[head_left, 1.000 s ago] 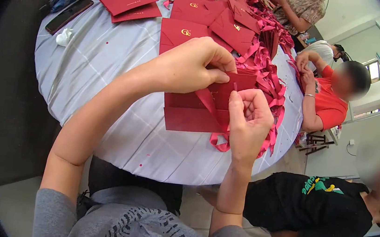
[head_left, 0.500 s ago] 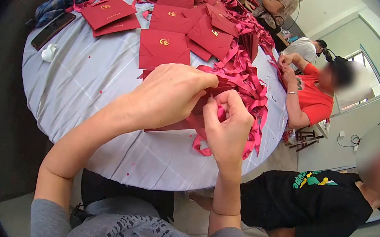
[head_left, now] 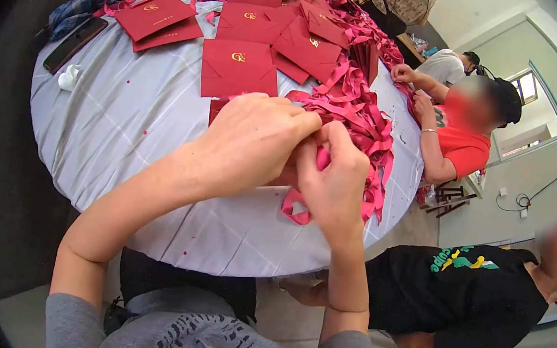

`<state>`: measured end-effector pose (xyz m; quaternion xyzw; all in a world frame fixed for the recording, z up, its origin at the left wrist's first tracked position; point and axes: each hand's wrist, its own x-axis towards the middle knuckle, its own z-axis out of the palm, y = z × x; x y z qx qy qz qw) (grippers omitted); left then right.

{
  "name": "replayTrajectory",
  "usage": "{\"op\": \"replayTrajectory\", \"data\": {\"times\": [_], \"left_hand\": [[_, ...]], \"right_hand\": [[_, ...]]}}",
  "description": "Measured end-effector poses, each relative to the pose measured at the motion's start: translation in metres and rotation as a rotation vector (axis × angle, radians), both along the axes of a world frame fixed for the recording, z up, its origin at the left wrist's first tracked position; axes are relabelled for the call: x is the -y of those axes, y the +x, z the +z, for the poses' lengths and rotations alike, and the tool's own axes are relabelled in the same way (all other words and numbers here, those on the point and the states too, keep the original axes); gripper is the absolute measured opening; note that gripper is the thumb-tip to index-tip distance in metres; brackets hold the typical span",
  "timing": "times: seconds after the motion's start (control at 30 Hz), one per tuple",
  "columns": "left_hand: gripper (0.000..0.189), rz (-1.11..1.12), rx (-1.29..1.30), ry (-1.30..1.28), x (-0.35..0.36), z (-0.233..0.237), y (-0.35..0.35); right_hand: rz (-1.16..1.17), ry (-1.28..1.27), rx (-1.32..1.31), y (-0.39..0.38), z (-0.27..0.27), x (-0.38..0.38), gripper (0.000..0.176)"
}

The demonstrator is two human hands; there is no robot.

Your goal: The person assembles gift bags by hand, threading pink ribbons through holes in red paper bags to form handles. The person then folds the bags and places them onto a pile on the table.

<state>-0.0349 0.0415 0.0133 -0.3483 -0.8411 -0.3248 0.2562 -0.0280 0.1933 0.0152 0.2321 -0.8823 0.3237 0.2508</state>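
My left hand (head_left: 248, 139) is closed, its fingertips pinched at the edge of a dark red paper envelope (head_left: 219, 108), mostly hidden under that hand. Pressed against those fingertips is my right hand (head_left: 333, 187), with thumb and forefinger closed on a pink ribbon (head_left: 323, 158). Exactly how the ribbon meets the paper is hidden by my fingers. A ribbon loop (head_left: 296, 210) hangs below onto the white cloth. Just beyond my hands lies a flat red envelope (head_left: 239, 70) with a gold emblem.
More red envelopes (head_left: 251, 23) overlap across the round table (head_left: 116, 155). Tangled pink ribbons (head_left: 375, 140) run along its right side. A phone (head_left: 75, 45) and crumpled tissue (head_left: 69, 77) lie at left. A person in red (head_left: 464, 143) and one in black (head_left: 457, 297) are at right.
My right hand has moved up against my left fingertips, narrowing the gap between them. Less of the held red paper shows below. The person in red has shifted their head and hands.
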Motion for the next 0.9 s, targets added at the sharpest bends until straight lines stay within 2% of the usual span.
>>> {"op": "replayTrajectory", "data": {"times": [0.07,0.2,0.23,0.3,0.33,0.43,0.5,0.57,0.67,0.7,0.77,0.8,0.9], "left_hand": [[0.016,0.031,0.056,-0.024,0.003,-0.001,-0.003],[0.019,0.033,0.088,-0.064,0.006,0.001,-0.001],[0.019,0.036,0.090,-0.067,0.007,0.002,-0.001],[0.026,0.020,0.116,-0.042,0.006,0.004,0.000],[0.026,0.016,0.120,-0.041,0.004,0.004,0.001],[0.031,0.019,0.193,-0.056,0.000,0.005,0.006],[0.032,0.005,0.130,-0.038,-0.002,0.003,0.007],[0.031,0.008,0.120,-0.066,-0.005,0.003,0.009],[0.031,-0.004,0.104,-0.115,-0.006,0.007,0.016],[0.031,-0.011,0.095,-0.128,-0.007,0.010,0.018],[0.030,-0.013,0.088,-0.154,-0.008,0.011,0.021],[0.030,0.005,0.073,-0.163,-0.010,0.011,0.022],[0.026,0.020,0.070,-0.183,-0.011,0.010,0.026]], "right_hand": [[0.023,-0.113,0.171,-0.004,-0.002,-0.006,0.010],[0.081,-0.341,0.195,-0.005,-0.019,-0.008,0.011],[0.040,-0.331,0.201,0.001,-0.013,-0.009,0.013],[0.032,-0.249,-0.011,0.003,-0.002,-0.014,0.022],[0.055,-0.225,-0.091,-0.002,0.001,-0.018,0.021],[0.160,-0.018,-0.065,-0.013,0.016,-0.029,0.010],[0.173,-0.022,0.003,-0.020,0.028,-0.032,0.008],[0.288,0.183,0.192,-0.027,0.042,-0.040,0.010],[0.489,0.482,0.229,-0.044,0.066,-0.042,0.019],[0.538,0.453,0.283,-0.051,0.065,-0.042,0.023],[0.637,0.594,0.618,-0.070,0.075,-0.035,0.022],[0.601,0.603,0.713,-0.068,0.080,-0.031,0.024],[0.445,0.747,0.771,-0.060,0.094,-0.020,0.023]]}}
